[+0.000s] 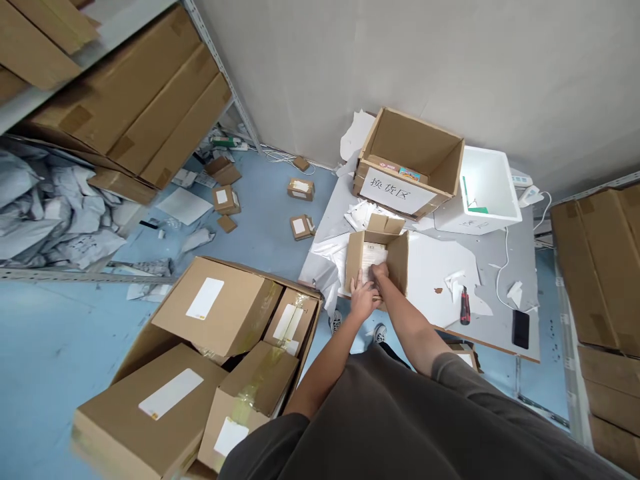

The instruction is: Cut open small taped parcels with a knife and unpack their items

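Observation:
A small open cardboard box (399,262) stands at the near edge of the table, its back flap raised. Inside lies a white item with printed text (373,255), perhaps a sheet or packet. My left hand (364,298) grips the box's near wall at the left, fingers reaching over the rim. Down inside the box is my right hand (381,273), closed beside the white item. Its fingertips are hidden, so what they hold, if anything, does not show.
Behind stand a larger cardboard box (423,143) with a handwritten label and a white foam bin (493,180). A red-black utility knife (465,305) and phone (521,329) lie right. A big carton of taped boxes (215,307) stands left; small boxes (301,189) lie on the floor.

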Motion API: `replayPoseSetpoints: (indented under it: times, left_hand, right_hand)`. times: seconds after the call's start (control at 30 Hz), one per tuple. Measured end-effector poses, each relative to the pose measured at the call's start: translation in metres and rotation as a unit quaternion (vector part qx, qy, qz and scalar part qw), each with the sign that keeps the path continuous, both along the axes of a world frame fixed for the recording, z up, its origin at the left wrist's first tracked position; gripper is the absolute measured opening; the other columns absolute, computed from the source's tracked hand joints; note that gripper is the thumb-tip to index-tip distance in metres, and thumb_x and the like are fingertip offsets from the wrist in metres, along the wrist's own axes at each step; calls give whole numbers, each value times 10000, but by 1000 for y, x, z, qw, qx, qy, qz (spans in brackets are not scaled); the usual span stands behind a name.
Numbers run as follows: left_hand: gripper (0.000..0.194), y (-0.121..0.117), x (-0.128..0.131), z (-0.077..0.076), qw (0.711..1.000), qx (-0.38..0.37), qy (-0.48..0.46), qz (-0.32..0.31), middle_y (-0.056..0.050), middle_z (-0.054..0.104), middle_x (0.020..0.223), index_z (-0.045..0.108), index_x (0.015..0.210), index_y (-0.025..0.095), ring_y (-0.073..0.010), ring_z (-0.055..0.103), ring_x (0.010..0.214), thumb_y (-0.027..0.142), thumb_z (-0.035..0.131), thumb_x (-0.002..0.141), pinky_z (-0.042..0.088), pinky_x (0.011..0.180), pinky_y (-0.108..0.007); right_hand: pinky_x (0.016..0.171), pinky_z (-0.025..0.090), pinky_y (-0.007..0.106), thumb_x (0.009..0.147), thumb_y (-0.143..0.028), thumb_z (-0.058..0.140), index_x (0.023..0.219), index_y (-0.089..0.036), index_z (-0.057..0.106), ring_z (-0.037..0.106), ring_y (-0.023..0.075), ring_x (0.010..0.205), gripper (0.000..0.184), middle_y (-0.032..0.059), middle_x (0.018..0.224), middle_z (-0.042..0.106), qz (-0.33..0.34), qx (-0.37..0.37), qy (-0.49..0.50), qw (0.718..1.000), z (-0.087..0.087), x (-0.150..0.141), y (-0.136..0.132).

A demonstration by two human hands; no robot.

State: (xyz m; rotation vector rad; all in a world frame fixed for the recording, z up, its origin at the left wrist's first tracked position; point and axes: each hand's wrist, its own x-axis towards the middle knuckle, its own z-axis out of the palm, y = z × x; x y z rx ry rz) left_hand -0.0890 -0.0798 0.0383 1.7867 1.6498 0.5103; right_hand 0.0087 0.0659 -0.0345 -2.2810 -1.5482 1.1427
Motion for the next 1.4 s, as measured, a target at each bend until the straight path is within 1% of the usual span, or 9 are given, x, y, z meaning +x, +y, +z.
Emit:
replayPoseSetpoints:
  times: [0.13, 0.33, 0.6, 0.8, 0.93, 1.03, 1.17, 1.27, 1.4]
  left_hand:
    - [126, 1, 1, -1, 1000, -4, -3, -10, -53, 697, 1457, 841, 959, 289, -406, 209, 1667, 371, 869, 867, 123, 1344, -719]
    - [162, 4, 3, -4, 1000, -12, 12, -2, -62, 707, 1455, 850, 990, 303, -393, 221, 1664, 439, 852, 902, 122, 1345, -707]
    - [236, -1, 0, -5, 999, 3, 14, 44, -131, 629, 1552, 817, 1046, 253, -402, 183, 1681, 470, 784, 959, 104, 1363, -657]
    - [1055, 1, -2, -5, 985, 26, 67, 154, -280, 313, 1754, 525, 1555, 127, -426, 200, 1679, 596, 958, 715, 285, 1335, -582]
    - [1301, 6, -4, -4, 984, 8, 92, 150, -302, 200, 1786, 306, 1713, 120, -433, 243, 1666, 628, 943, 699, 283, 1325, -595]
    - [1111, 7, -6, -4, 985, 12, 109, 135, -256, 254, 1786, 454, 1657, 173, -445, 242, 1663, 615, 910, 746, 263, 1320, -640]
    - [389, 8, -15, -2, 987, 46, 140, 70, -114, 421, 1746, 823, 1161, 271, -433, 224, 1672, 555, 795, 895, 227, 1330, -652]
    - [305, 15, -27, 2, 983, 60, 165, 49, -78, 489, 1705, 851, 986, 276, -427, 215, 1674, 563, 777, 911, 219, 1337, -645]
    - [312, 29, -41, 13, 979, 52, 196, 32, -67, 535, 1666, 848, 946, 279, -431, 219, 1669, 576, 827, 855, 276, 1322, -636]
  right_hand:
    - [905, 620, 441, 823, -312, 747, 1200, -79, 734, 765, 365, 1069, 444, 259, 1136, 778, -54, -49, -50, 996, -5, 10, 5]
    - [852, 622, 391, 805, -356, 771, 1115, -159, 757, 773, 316, 995, 367, 159, 1009, 811, -68, -63, -43, 995, -1, 17, 10]
    - [901, 600, 357, 776, -283, 768, 1064, -199, 667, 738, 272, 987, 316, 82, 1052, 791, -32, 23, 80, 996, 36, 2, -1]
    - [966, 591, 386, 827, -304, 713, 1070, -234, 622, 721, 268, 1026, 268, 68, 1104, 775, -29, 116, 177, 977, 88, 24, -12]
    - [993, 594, 417, 852, -396, 716, 1134, -240, 643, 716, 297, 1098, 330, 87, 1164, 779, -38, 168, 255, 951, 129, 54, -26]
    - [1008, 598, 433, 856, -480, 737, 1235, -240, 658, 714, 320, 1181, 456, 109, 1258, 776, -72, 205, 347, 912, 154, 86, -38]
    - [1051, 585, 470, 794, -555, 801, 1302, -238, 668, 707, 337, 1243, 613, 120, 1314, 772, -139, 237, 401, 874, 166, 145, -56]
    - [1038, 596, 497, 750, -579, 839, 1273, -236, 681, 731, 345, 1209, 645, 122, 1270, 789, -194, 220, 413, 862, 152, 196, -70]
    - [1051, 586, 547, 646, -548, 922, 1201, -224, 695, 754, 367, 1156, 682, 128, 1172, 816, -261, 185, 435, 842, 109, 255, -77]
